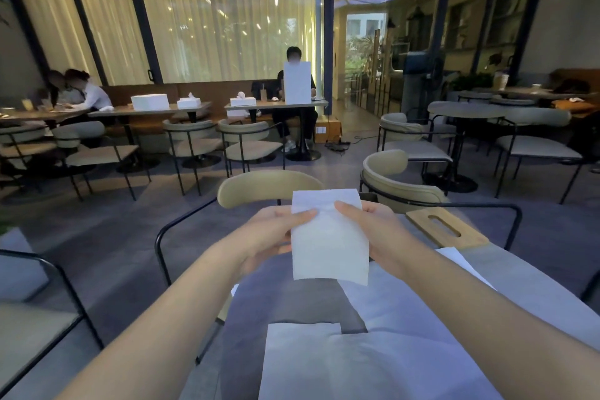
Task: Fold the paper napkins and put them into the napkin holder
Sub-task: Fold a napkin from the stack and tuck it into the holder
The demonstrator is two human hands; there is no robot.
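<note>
Risk: thin white folded paper napkin [329, 243] held in air, pinched at upper sides by left hand [276, 230] and right hand [373, 227], grip closed on napkin. Wooden slotted napkin holder lid [446, 228] just right of napkin. Uneven pull could tear or skew crease; loose white sheets [373, 351] below napkin on grey surface [311, 302] could slide off.

A napkin [329, 237] hangs between two hands above a table [311, 300], the left hand [276, 230] pinching its left edge and the right hand [373, 227] its right edge, thumbs on the near face. Below the grip and nearer the person, more napkins [373, 364] lie spread on the table. Right of the grip and a little beyond it, a slotted wooden lid [446, 227] rests on the table's far right corner. Directly behind the grip stands a chair [259, 187]; a second chair [399, 185] stands behind and to the right.
</note>
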